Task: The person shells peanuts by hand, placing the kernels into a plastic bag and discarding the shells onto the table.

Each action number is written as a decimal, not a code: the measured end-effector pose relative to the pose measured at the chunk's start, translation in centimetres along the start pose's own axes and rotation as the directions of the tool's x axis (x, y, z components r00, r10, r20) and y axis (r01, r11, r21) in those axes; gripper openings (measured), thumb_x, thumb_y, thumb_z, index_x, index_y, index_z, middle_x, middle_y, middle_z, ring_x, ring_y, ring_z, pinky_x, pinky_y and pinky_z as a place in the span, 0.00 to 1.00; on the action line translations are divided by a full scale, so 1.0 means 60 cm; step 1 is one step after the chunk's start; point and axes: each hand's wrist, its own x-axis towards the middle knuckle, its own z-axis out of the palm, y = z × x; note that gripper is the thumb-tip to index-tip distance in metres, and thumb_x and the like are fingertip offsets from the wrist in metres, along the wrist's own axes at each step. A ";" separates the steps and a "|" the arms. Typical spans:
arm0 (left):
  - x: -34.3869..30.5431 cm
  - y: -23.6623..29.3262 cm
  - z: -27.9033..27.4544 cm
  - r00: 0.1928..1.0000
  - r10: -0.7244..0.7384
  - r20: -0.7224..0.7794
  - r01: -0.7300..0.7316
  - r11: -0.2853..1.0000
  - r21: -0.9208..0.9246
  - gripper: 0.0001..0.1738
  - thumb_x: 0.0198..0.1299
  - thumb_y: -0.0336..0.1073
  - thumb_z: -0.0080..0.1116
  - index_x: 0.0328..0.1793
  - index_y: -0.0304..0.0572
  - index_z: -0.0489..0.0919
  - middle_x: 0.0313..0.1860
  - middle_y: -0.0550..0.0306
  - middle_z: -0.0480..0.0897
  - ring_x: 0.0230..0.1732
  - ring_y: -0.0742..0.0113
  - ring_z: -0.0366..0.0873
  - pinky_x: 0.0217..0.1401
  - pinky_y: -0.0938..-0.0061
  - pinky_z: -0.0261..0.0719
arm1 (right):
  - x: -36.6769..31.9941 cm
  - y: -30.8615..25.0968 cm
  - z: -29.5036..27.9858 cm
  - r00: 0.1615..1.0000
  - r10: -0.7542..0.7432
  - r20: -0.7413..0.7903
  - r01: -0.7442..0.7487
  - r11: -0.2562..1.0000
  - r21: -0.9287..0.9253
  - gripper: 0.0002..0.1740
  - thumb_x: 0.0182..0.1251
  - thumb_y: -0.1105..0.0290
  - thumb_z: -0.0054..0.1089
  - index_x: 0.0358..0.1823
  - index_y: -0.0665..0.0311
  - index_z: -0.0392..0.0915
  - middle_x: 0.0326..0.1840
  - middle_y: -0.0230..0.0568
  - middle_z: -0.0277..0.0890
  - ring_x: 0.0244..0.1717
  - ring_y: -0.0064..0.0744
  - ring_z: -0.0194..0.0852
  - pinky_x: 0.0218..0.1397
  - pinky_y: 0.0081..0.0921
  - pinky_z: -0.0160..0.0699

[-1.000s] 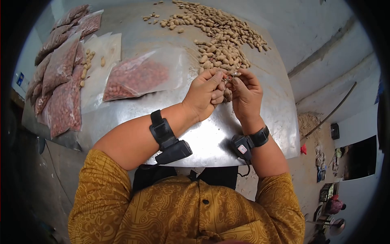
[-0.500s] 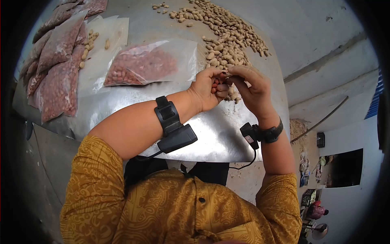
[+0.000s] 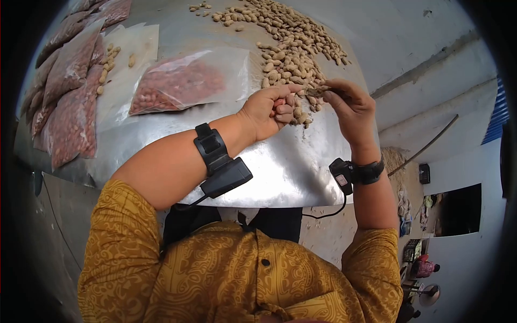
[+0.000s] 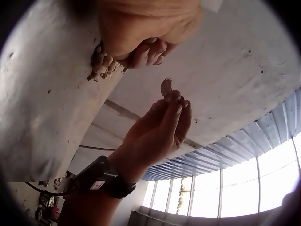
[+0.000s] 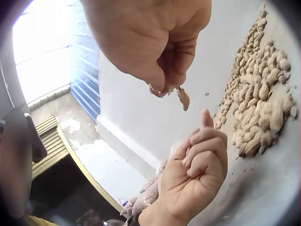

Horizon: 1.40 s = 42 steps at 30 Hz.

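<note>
My left hand (image 3: 264,112) is half closed over the table, its index finger stretched out. Red peanut kernels (image 3: 279,102) show between its curled fingers; most of them are hidden in the palm. To its right, my right hand (image 3: 353,110) pinches a broken peanut shell (image 5: 184,99) between thumb and fingertips. In the left wrist view the shell (image 4: 166,88) sticks up from the fingertips. Both hands are raised at the near end of a pile of unshelled peanuts (image 3: 293,67).
A clear bag of red kernels (image 3: 177,89) lies left of the hands on the metal table (image 3: 258,172). Further left are a flat plastic bag (image 3: 140,40), loose unshelled peanuts (image 3: 107,63) and stacked filled bags (image 3: 70,129). A wall (image 3: 409,54) runs along the right.
The hands were together at the peanut one second ago. My right hand has drawn away to the right with the shell, and my left fingers have curled over the kernels.
</note>
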 end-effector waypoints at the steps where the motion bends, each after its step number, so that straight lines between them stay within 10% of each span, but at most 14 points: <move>1: -0.001 -0.001 0.002 1.000 0.011 -0.017 -0.011 0.999 0.039 0.13 0.63 0.32 0.48 0.51 0.36 0.69 0.24 0.66 0.68 0.16 0.83 0.55 0.16 0.87 0.54 | -0.004 0.002 -0.015 0.999 0.028 -0.036 -0.027 0.999 0.017 0.09 0.57 0.81 0.59 0.41 0.70 0.77 0.35 0.35 0.79 0.35 0.19 0.75 0.37 0.15 0.75; 14: -0.001 -0.013 0.009 0.986 0.088 -0.145 -0.049 0.966 0.254 0.10 0.62 0.38 0.55 0.42 0.39 0.73 0.22 0.66 0.69 0.17 0.83 0.60 0.18 0.87 0.55 | -0.097 0.118 -0.422 0.723 -0.014 -0.691 -0.304 0.892 -0.336 0.08 0.58 0.74 0.59 0.38 0.67 0.78 0.33 0.38 0.79 0.32 0.23 0.78 0.37 0.17 0.74; 17: 0.002 -0.013 0.005 0.984 0.095 -0.149 -0.053 0.964 0.262 0.07 0.62 0.36 0.54 0.40 0.41 0.74 0.22 0.65 0.71 0.19 0.82 0.63 0.19 0.86 0.55 | -0.134 0.179 -0.502 0.735 0.034 -0.678 -0.564 0.587 -0.581 0.11 0.55 0.70 0.60 0.40 0.65 0.79 0.35 0.40 0.80 0.31 0.24 0.79 0.38 0.21 0.75; 20: 0.004 -0.011 0.001 0.987 0.098 -0.130 -0.062 0.965 0.253 0.06 0.62 0.35 0.54 0.40 0.41 0.74 0.23 0.64 0.72 0.18 0.82 0.63 0.18 0.85 0.55 | -0.159 0.223 -0.517 0.914 0.036 -0.404 -0.405 0.008 -0.914 0.15 0.56 0.71 0.61 0.45 0.65 0.78 0.34 0.38 0.79 0.30 0.21 0.77 0.35 0.17 0.74; 21: 0.006 -0.011 -0.002 0.989 0.095 -0.117 -0.064 0.967 0.246 0.06 0.62 0.35 0.54 0.40 0.40 0.74 0.23 0.64 0.72 0.17 0.82 0.63 0.18 0.85 0.55 | -0.147 0.229 -0.504 0.912 0.053 -0.406 -0.409 0.149 -0.900 0.15 0.56 0.72 0.61 0.46 0.65 0.78 0.35 0.38 0.79 0.31 0.21 0.76 0.35 0.16 0.73; 26: 0.010 -0.011 -0.007 0.994 0.034 -0.107 -0.012 0.980 0.200 0.12 0.62 0.42 0.55 0.38 0.39 0.72 0.21 0.66 0.70 0.15 0.82 0.60 0.17 0.86 0.53 | -0.036 0.082 -0.202 0.982 0.134 -0.136 -0.176 0.913 -0.367 0.16 0.54 0.78 0.60 0.47 0.66 0.77 0.46 0.38 0.76 0.37 0.21 0.74 0.41 0.18 0.74; 30: 0.000 -0.007 0.003 0.995 -0.065 -0.074 0.078 0.979 0.190 0.14 0.62 0.46 0.54 0.37 0.43 0.72 0.18 0.68 0.69 0.13 0.83 0.57 0.15 0.87 0.53 | -0.013 -0.010 -0.002 0.942 -0.205 0.264 0.279 0.918 -0.281 0.19 0.50 0.76 0.65 0.46 0.61 0.78 0.53 0.42 0.71 0.52 0.35 0.71 0.53 0.28 0.72; 35: 0.002 -0.011 0.002 0.998 -0.005 -0.057 0.016 0.979 0.204 0.19 0.64 0.50 0.48 0.33 0.42 0.72 0.19 0.67 0.67 0.13 0.80 0.56 0.14 0.84 0.50 | 0.025 0.065 0.048 0.994 -0.075 0.083 0.087 0.983 -0.159 0.16 0.57 0.73 0.59 0.48 0.64 0.76 0.52 0.41 0.71 0.51 0.35 0.71 0.52 0.29 0.73; 36: 0.002 -0.009 0.007 0.990 0.109 -0.086 -0.085 0.967 0.239 0.19 0.65 0.50 0.48 0.34 0.41 0.72 0.18 0.67 0.67 0.13 0.80 0.56 0.15 0.84 0.51 | 0.025 0.071 0.055 0.994 0.109 -0.017 -0.106 0.985 0.139 0.16 0.60 0.71 0.57 0.50 0.64 0.74 0.51 0.41 0.71 0.51 0.34 0.71 0.52 0.29 0.73; 38: 0.003 -0.011 0.016 0.935 0.330 -0.131 -0.276 0.908 0.314 0.19 0.65 0.50 0.47 0.37 0.39 0.73 0.17 0.66 0.68 0.13 0.79 0.57 0.15 0.83 0.54 | 0.012 0.071 0.068 0.861 0.508 -0.020 -0.357 0.633 0.687 0.17 0.65 0.66 0.51 0.53 0.65 0.71 0.50 0.41 0.71 0.50 0.33 0.71 0.51 0.29 0.74; 40: 0.005 -0.015 0.024 0.857 0.513 0.035 -0.438 0.692 0.573 0.21 0.65 0.49 0.47 0.34 0.36 0.76 0.19 0.64 0.71 0.16 0.77 0.63 0.19 0.81 0.62 | -0.023 0.042 0.107 0.811 0.514 0.278 -0.456 0.258 0.852 0.23 0.72 0.57 0.39 0.57 0.67 0.66 0.48 0.41 0.71 0.50 0.32 0.70 0.53 0.31 0.72; 42: 0.007 -0.025 0.031 0.747 0.616 0.250 -0.547 0.356 0.758 0.21 0.65 0.48 0.49 0.32 0.34 0.77 0.20 0.63 0.73 0.19 0.76 0.67 0.22 0.79 0.67 | -0.043 0.004 0.152 0.776 0.615 0.142 -0.301 0.164 0.939 0.22 0.73 0.55 0.34 0.52 0.65 0.67 0.49 0.40 0.71 0.50 0.32 0.70 0.57 0.31 0.71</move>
